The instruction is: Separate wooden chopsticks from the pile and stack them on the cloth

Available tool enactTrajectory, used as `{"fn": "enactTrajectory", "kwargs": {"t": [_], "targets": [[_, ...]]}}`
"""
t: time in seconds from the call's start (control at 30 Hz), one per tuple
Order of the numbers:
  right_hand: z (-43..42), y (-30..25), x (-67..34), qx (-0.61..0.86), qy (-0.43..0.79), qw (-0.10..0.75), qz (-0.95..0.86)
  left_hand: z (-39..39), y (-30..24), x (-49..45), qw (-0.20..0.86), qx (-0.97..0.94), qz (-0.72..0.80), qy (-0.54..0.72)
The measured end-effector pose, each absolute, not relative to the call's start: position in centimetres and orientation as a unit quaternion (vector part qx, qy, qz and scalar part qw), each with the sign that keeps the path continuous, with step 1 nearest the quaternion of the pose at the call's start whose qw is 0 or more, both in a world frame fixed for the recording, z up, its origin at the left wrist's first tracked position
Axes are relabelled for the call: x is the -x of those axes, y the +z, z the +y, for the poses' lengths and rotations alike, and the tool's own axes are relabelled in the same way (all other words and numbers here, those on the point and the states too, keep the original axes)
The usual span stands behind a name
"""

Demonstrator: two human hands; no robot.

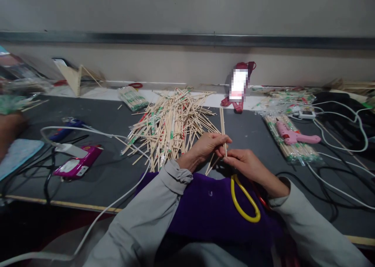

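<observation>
My left hand (206, 146) is closed around a few thin wooden chopsticks (222, 120), which point up and away from me. At their lower end the fingers of my right hand (249, 164) pinch together on the same chopsticks. Just left of my hands lies a big loose pile of chopsticks (172, 122), some in paper wrappers with green and red print. Below my right hand a yellow loop handle (244, 204) rests on the purple cloth (205, 208) over my lap; what it belongs to is hidden.
A pink glue gun (295, 134) lies on a bagged chopstick bundle (285, 142) at right, among cables. Another packed bundle (133, 98) sits behind the pile. A phone (238, 83) leans on the wall. At left are a magenta power strip (79, 163) and another person's hand (10, 130).
</observation>
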State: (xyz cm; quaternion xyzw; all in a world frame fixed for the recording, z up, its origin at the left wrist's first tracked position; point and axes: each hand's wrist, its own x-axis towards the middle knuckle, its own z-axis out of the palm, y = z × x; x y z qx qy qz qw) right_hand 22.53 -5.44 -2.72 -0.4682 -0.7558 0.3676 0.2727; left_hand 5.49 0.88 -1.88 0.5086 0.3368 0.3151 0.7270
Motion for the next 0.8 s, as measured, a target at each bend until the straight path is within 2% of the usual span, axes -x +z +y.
{"fn": "enactTrajectory", "kwargs": {"t": [0.1, 0.27, 0.43, 0.57, 0.63, 0.73, 0.8], "targets": [[-5.5, -2.6, -22.7, 0.456, 0.388, 0.267, -0.756, 0.9, -2.0, -5.4, 0.746, -0.504, 0.305, 0.312], [-5.5, -2.2, -22.7, 0.461, 0.34, 0.251, -0.781, 0.5, -1.7, -5.4, 0.745, -0.499, 0.313, 0.312], [-5.4, -2.5, -22.7, 0.457, 0.362, 0.245, -0.775, -0.3, -1.0, -5.8, 0.675, -0.513, 0.362, 0.389], [-5.2, -2.4, -23.3, 0.447, 0.42, 0.227, -0.756, -0.4, -0.4, -5.7, 0.621, -0.574, 0.383, 0.371], [-4.7, -1.7, -24.1, 0.458, 0.448, 0.269, -0.72, -0.4, 0.0, -5.5, 0.597, -0.618, 0.387, 0.336], [-3.5, 0.1, -25.5, 0.503, 0.449, 0.41, -0.614, -0.6, 0.6, -5.2, 0.573, -0.671, 0.392, 0.261], [-2.8, 1.3, -26.2, 0.5, 0.446, 0.471, -0.573, -0.7, 0.7, -5.2, 0.571, -0.687, 0.394, 0.214]]}}
